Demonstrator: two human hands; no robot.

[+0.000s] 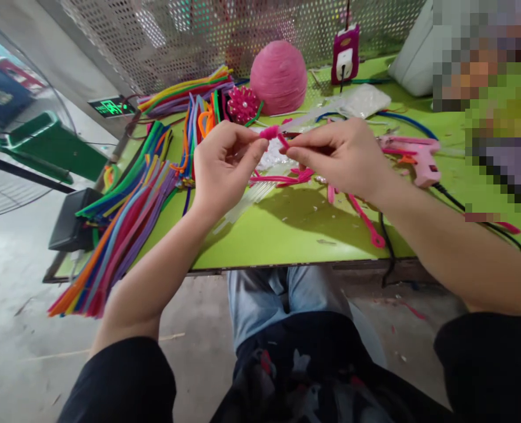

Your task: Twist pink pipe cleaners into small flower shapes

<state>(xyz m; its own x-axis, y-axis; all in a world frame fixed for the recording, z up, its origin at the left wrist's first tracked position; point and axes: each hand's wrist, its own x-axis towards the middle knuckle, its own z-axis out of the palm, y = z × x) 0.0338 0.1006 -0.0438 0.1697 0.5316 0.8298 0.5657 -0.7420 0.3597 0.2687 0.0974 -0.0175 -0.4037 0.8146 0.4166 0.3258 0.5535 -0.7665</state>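
Above the green table, my left hand (pixel 227 161) pinches a coiled bright pink pipe cleaner (pixel 269 133) between thumb and fingertips. My right hand (pixel 344 155) has its fingertips closed on the pipe cleaner's short free end, just right of the coil. Below both hands lie loose pink pipe cleaner pieces (pixel 287 178) and clear glue sticks (pixel 247 205). A pink piece with a looped end (pixel 377 239) rests near the table's front edge. Behind my hands are a pink pompom-like flower with a pearl centre (pixel 244 104) and a large pink wound ball (pixel 279 76).
Bundles of coloured pipe cleaners (pixel 128 217) spread over the table's left side, some overhanging its edge. A pink glue gun (pixel 423 158) with a black cord lies right of my right hand. A power strip (pixel 345 56) stands at the back by a perforated panel (pixel 154 47).
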